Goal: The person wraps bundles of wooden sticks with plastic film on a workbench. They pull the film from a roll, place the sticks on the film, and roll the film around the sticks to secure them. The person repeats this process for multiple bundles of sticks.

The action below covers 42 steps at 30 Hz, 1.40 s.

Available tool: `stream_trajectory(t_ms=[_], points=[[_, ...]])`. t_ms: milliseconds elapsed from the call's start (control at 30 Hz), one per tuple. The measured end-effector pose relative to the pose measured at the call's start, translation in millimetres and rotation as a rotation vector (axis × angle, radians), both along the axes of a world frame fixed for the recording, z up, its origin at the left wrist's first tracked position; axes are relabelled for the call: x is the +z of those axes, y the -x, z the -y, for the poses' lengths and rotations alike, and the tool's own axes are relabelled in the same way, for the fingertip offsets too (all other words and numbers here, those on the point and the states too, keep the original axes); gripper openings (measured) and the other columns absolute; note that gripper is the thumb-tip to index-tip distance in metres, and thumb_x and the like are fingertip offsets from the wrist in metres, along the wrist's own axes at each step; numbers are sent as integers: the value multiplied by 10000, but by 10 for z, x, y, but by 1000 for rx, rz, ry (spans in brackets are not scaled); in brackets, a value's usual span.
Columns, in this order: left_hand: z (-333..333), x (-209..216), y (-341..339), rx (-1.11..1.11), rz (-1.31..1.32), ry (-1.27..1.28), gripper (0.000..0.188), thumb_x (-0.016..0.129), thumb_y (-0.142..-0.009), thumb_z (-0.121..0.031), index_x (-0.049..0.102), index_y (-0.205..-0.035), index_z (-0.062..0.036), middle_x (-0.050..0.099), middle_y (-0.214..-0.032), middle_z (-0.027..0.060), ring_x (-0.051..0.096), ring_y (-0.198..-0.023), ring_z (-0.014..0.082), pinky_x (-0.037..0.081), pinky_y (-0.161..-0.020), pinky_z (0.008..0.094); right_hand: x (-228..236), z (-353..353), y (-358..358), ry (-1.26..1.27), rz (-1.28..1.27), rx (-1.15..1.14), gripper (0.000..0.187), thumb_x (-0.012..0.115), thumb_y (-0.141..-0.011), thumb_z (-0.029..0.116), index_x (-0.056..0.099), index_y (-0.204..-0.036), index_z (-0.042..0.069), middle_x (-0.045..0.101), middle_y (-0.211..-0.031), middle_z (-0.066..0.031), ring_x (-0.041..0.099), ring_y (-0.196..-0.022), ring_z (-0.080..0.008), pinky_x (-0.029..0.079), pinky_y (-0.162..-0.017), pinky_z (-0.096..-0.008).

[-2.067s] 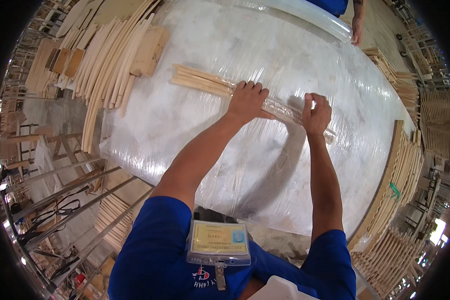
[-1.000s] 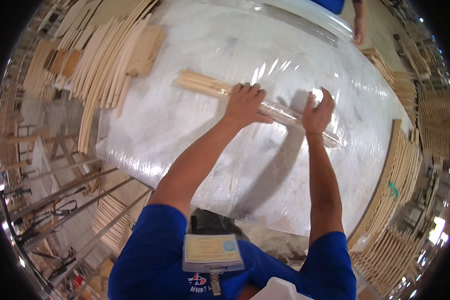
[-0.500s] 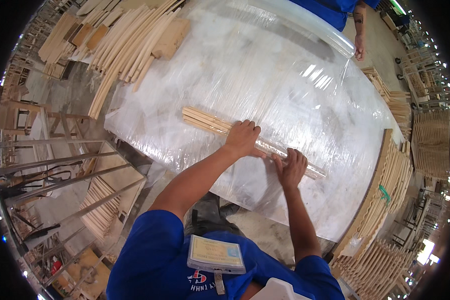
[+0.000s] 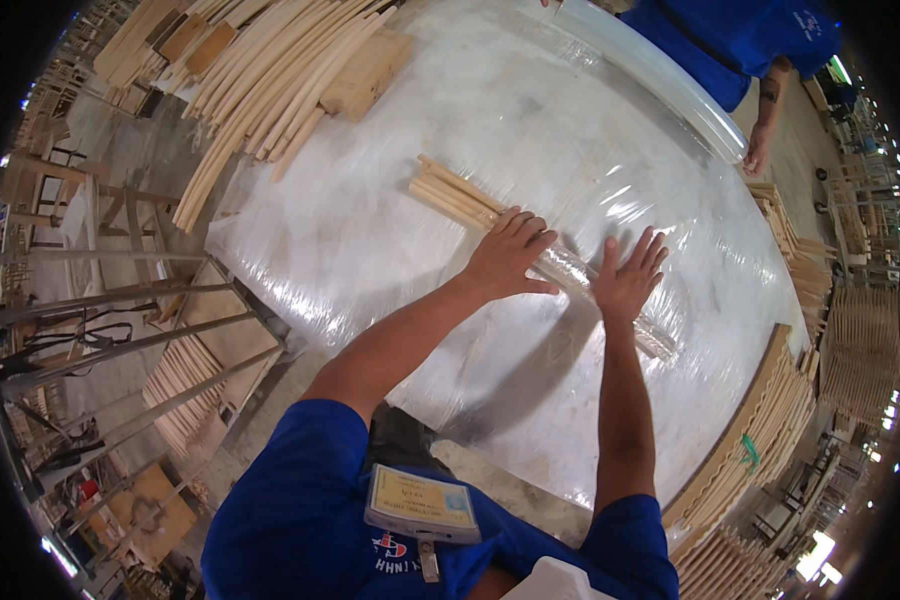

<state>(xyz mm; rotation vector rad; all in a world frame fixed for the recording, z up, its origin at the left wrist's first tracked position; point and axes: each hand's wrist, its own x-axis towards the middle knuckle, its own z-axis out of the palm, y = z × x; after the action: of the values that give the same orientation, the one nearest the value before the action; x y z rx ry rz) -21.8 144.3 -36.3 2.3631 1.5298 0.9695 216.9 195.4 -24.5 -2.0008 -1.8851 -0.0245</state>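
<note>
Several sticks [image 4: 450,195] look wrapped in film [image 4: 567,271] at right, bare at left, left hand [image 4: 511,255] over them, grip unclear, right hand [image 4: 627,284] splayed loose.

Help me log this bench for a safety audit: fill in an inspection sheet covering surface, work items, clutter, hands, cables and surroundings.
Surface: table covered in glossy, wrinkled clear film.
Work items: bundle of wooden sticks, right-hand part wrapped in clear film; large film roll at the far edge.
Clutter: wooden strips and a wood block at upper left.
Hands: left hand lies over the bundle, grip unclear; right hand open, fingers spread, contact unclear.
Cables: dark cord-like strands by the left metal rack; type unclear.
Surroundings: co-worker in blue beyond the table; stacked wooden parts at right.
</note>
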Motion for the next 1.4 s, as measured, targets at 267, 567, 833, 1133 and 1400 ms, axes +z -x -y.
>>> stream_trajectory(t_ms=[267,567,833,1133,1400], points=[[-699,113,-66,-50,-306,256,963,816,-657,-821,701,-1257,-76,688,-1243,107,618,-1230,304,470,-1049,468,113,-51,-202,26,-116,209,538,790,-938,538,693,-1094,32,711,-1095,-180,667,-1021,-407,524,-886,-492],[418,316,-309,-78,-371,471,896,909,-622,-736,701,-1124,-24,695,-1171,141,650,-1137,326,542,-1001,454,35,1634,-510,82,-25,251,716,837,-806,683,640,-1109,65,635,-1028,-121,604,-1001,-337,463,-972,-538],[611,55,-119,81,-135,-26,813,888,-680,-724,699,-1143,-83,688,-1203,93,629,-1181,340,438,-1114,582,-214,1902,-19,19,-152,198,1053,696,-972,607,252,-1702,-8,255,-1761,-266,207,-1629,-511,148,-1314,-651],[-248,44,-180,-32,-216,136,1087,741,-747,-829,585,-1495,-56,567,-1478,134,455,-1475,352,247,-1293,534,-8,-154,-316,-101,-19,80,879,534,-1050,659,351,-1691,86,327,-1731,-262,230,-1632,-472,203,-1290,-680],[-767,146,-142,-32,-266,104,851,817,-650,-799,705,-1075,-72,695,-1047,72,661,-1049,258,508,-912,412,24,55,-387,-91,51,234,585,841,-883,523,701,-1153,23,710,-1050,-164,680,-1008,-400,523,-892,-512]])
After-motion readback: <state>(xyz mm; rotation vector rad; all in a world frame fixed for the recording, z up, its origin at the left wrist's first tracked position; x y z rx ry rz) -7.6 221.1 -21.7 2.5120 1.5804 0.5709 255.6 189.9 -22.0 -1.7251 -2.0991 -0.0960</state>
